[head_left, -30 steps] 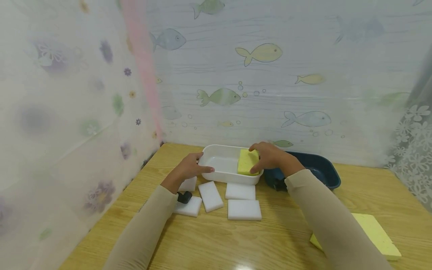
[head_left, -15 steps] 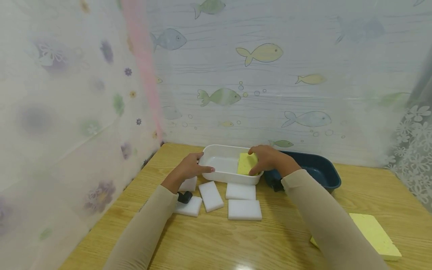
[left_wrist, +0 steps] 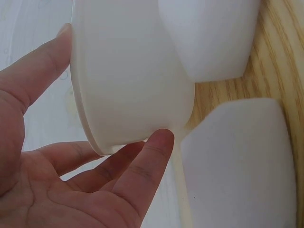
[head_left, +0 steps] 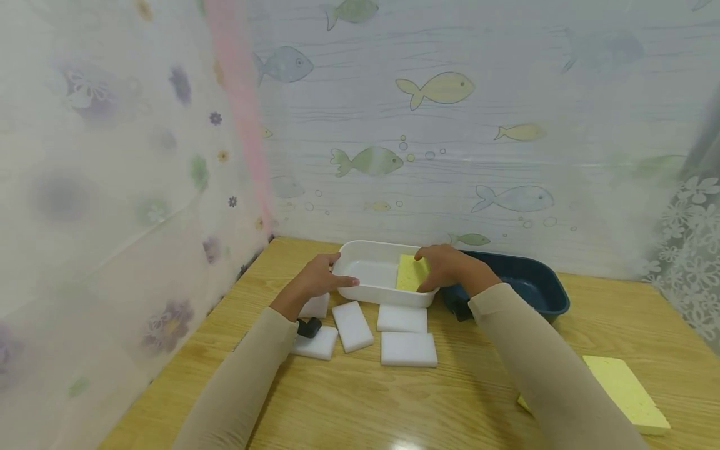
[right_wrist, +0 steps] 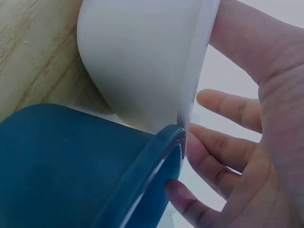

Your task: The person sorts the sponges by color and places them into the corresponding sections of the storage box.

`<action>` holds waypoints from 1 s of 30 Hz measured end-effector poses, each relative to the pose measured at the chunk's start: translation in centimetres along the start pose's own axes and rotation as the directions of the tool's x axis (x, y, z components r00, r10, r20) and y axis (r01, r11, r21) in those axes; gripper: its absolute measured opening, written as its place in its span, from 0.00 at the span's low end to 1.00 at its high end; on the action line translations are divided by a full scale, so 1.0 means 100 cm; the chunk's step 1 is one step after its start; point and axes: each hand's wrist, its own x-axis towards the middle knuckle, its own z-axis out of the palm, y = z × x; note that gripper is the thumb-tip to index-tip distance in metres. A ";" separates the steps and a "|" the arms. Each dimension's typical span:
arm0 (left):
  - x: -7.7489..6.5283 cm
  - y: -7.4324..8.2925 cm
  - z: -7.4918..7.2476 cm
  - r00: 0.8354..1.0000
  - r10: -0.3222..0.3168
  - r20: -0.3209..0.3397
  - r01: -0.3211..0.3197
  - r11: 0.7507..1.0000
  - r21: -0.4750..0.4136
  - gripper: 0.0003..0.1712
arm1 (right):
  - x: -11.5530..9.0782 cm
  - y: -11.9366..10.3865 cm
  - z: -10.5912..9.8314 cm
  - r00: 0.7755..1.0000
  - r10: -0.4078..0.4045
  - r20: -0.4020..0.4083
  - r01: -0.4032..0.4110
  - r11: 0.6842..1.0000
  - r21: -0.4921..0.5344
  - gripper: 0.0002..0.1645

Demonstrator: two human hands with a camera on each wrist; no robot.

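Note:
At the left end of a white plastic tub [head_left: 382, 296], my left hand [head_left: 317, 277] holds the wall, thumb at the front and fingers toward the back. The left wrist view shows the fingertips against the tub's outer side [left_wrist: 128, 71]. A yellow sponge [head_left: 409, 273] lies inside the tub at its right end. Over it is my right hand [head_left: 447, 267], thumb at the sponge's front and a finger at its back, gripping it. In the right wrist view the tub wall [right_wrist: 142, 61] hides the sponge, and the other fingers spread loosely past the rim.
A dark blue tub [head_left: 537, 284] stands against the white tub's right end. Several white sponge blocks [head_left: 407, 349] lie on the wooden table [head_left: 337, 400] in front. More yellow sponge [head_left: 627, 394] lies at the right, partly under my right forearm. A patterned curtain [head_left: 360, 206] hangs behind.
Over the first half second my right hand lowered the yellow sponge further into the white tub. Since then both hands have barely moved. The left hand stays at the tub's end.

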 end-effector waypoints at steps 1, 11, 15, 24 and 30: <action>0.000 0.000 0.000 1.000 0.001 0.000 -0.001 1.000 -0.003 0.61 | 0.000 0.000 0.000 1.000 0.000 -0.001 0.000 1.000 -0.003 0.50; 0.001 0.001 0.000 1.000 -0.008 0.005 0.008 1.000 -0.002 0.61 | -0.007 -0.002 -0.003 1.000 -0.014 -0.002 0.014 1.000 0.000 0.49; 0.000 0.003 -0.001 1.000 -0.022 -0.001 0.022 1.000 -0.002 0.62 | -0.013 -0.002 -0.007 0.999 -0.019 -0.032 0.021 0.999 0.046 0.49; 0.001 0.000 0.000 1.000 -0.026 0.004 0.026 1.000 0.005 0.62 | -0.033 0.006 -0.006 0.985 -0.087 -0.151 0.103 0.990 0.102 0.43; 0.003 -0.001 0.000 1.000 -0.029 -0.003 0.029 1.000 0.011 0.62 | -0.059 0.010 -0.001 0.954 -0.112 -0.278 0.148 0.982 0.113 0.41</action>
